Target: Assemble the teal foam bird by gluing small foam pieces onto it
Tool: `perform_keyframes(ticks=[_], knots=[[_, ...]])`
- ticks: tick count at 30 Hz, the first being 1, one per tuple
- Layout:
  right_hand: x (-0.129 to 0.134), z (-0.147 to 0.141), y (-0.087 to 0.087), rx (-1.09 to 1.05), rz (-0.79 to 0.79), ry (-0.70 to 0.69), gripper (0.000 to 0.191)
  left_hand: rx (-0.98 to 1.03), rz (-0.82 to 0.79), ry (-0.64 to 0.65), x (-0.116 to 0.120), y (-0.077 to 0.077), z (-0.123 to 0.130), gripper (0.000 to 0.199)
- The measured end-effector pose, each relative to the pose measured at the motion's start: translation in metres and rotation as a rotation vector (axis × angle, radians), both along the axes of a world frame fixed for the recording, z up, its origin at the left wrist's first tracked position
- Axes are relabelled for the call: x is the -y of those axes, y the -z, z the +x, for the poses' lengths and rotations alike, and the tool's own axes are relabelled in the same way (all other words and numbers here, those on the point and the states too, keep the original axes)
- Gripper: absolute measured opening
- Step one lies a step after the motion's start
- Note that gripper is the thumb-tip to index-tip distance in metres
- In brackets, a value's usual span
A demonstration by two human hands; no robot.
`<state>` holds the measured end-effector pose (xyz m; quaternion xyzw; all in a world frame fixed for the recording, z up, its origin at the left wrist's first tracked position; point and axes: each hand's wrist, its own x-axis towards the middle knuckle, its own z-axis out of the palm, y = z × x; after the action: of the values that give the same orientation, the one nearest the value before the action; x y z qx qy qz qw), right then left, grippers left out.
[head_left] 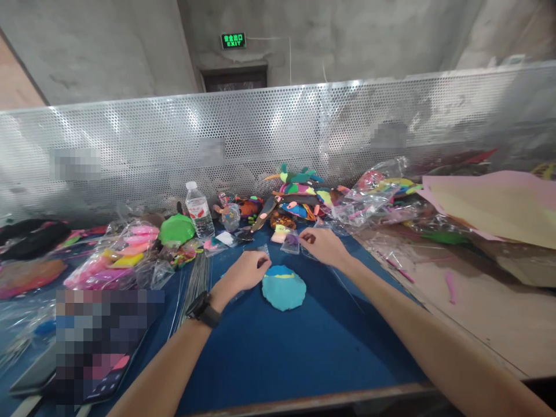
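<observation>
A flat, roughly round disc of light-blue modelling clay (284,292) lies on the blue table. Across its upper part runs a thin yellow strip, with darker blue above it. My left hand (247,270), a dark watch on its wrist, is just above and left of the disc; its fingertips are pinched together, and what is in them is too small to make out. Up and to the right of the disc, my right hand (324,246) also pinches, its fingertips beside a small clear bag of purple clay (291,243). Whether they grip the bag is unclear.
Behind the hands stand a water bottle (200,211) and a heap of colourful clay figures (299,197). Bagged pink and yellow clay (130,249) and thin wires (195,284) lie left. A tablet-like device (117,370) is front left. Pink paper (490,202) lies right; a perforated metal panel (260,133) borders the back.
</observation>
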<state>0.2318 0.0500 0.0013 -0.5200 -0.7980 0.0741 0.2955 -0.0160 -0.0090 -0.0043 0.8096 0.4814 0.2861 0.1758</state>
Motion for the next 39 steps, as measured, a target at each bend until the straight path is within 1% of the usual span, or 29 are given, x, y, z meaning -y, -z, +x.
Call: perform_keyframes(ticks=[2,4,5,7,8,11,13,14,15,16,18,20,21,22,24,25,26,28,29,32,34,37,39], knots=[[-0.005,0.005,0.002,0.053,0.032,0.042,0.018,-0.085,0.059,-0.061,-0.001,-0.003,-0.007,0.025],[-0.008,0.007,0.005,0.107,0.037,0.04,0.016,-0.262,0.098,-0.176,-0.002,-0.006,-0.017,0.023],[-0.009,0.007,0.007,0.126,0.035,0.046,0.017,-0.362,0.098,-0.242,-0.003,-0.008,-0.023,0.023],[-0.009,0.006,0.011,0.153,0.019,0.074,0.018,-0.498,0.068,-0.344,-0.005,-0.009,-0.031,0.025],[-0.009,0.005,0.013,0.166,0.004,0.092,0.02,-0.542,0.076,-0.371,-0.007,-0.009,-0.034,0.026],[-0.008,0.004,0.018,0.208,-0.07,0.123,0.028,-0.616,0.236,-0.434,-0.015,-0.003,-0.042,0.026],[-0.008,0.005,0.02,0.225,-0.114,0.116,0.031,-0.644,0.302,-0.494,-0.022,0.003,-0.049,0.037],[-0.009,0.005,0.02,0.228,-0.126,0.112,0.031,-0.661,0.303,-0.503,-0.025,0.006,-0.052,0.046],[-0.009,0.006,0.02,0.229,-0.132,0.109,0.03,-0.677,0.289,-0.49,-0.027,0.007,-0.056,0.05],[-0.009,0.006,0.02,0.229,-0.133,0.105,0.03,-0.684,0.265,-0.474,-0.029,0.008,-0.059,0.049],[-0.009,0.006,0.02,0.229,-0.131,0.103,0.029,-0.672,0.232,-0.494,-0.03,0.004,-0.062,0.042],[-0.009,0.006,0.02,0.227,-0.119,0.106,0.027,-0.639,0.21,-0.556,-0.027,-0.003,-0.061,0.029],[-0.008,0.005,0.021,0.223,-0.108,0.108,0.026,-0.623,0.184,-0.559,-0.024,-0.008,-0.059,0.027],[-0.008,0.004,0.021,0.216,-0.093,0.112,0.025,-0.614,0.096,-0.548,-0.021,-0.011,-0.056,0.03],[-0.006,0.002,0.02,0.188,-0.058,0.117,0.022,-0.643,-0.1,-0.52,-0.014,-0.016,-0.049,0.046],[-0.004,0.0,0.019,0.164,-0.04,0.118,0.021,-0.672,-0.141,-0.499,-0.012,-0.016,-0.045,0.049],[-0.003,-0.002,0.018,0.135,-0.023,0.114,0.02,-0.697,-0.148,-0.488,-0.009,-0.015,-0.041,0.05],[0.002,-0.008,0.014,0.058,0.004,0.083,0.018,-0.721,-0.135,-0.5,-0.006,-0.012,-0.034,0.049],[0.005,-0.011,0.011,0.022,0.008,0.045,0.017,-0.721,-0.13,-0.492,-0.006,-0.01,-0.032,0.047],[0.015,-0.022,0.005,-0.085,0.044,-0.114,0.017,-0.694,-0.113,-0.474,-0.005,-0.007,-0.028,0.045],[0.023,-0.028,0.002,-0.134,0.078,-0.203,0.02,-0.683,-0.081,-0.46,-0.006,-0.007,-0.028,0.046],[0.034,-0.037,-0.003,-0.179,0.076,-0.274,0.024,-0.61,0.034,-0.401,-0.009,-0.012,-0.026,0.051],[0.042,-0.042,-0.006,-0.208,-0.003,-0.338,0.028,-0.476,0.141,-0.398,-0.011,-0.016,-0.022,0.057]])
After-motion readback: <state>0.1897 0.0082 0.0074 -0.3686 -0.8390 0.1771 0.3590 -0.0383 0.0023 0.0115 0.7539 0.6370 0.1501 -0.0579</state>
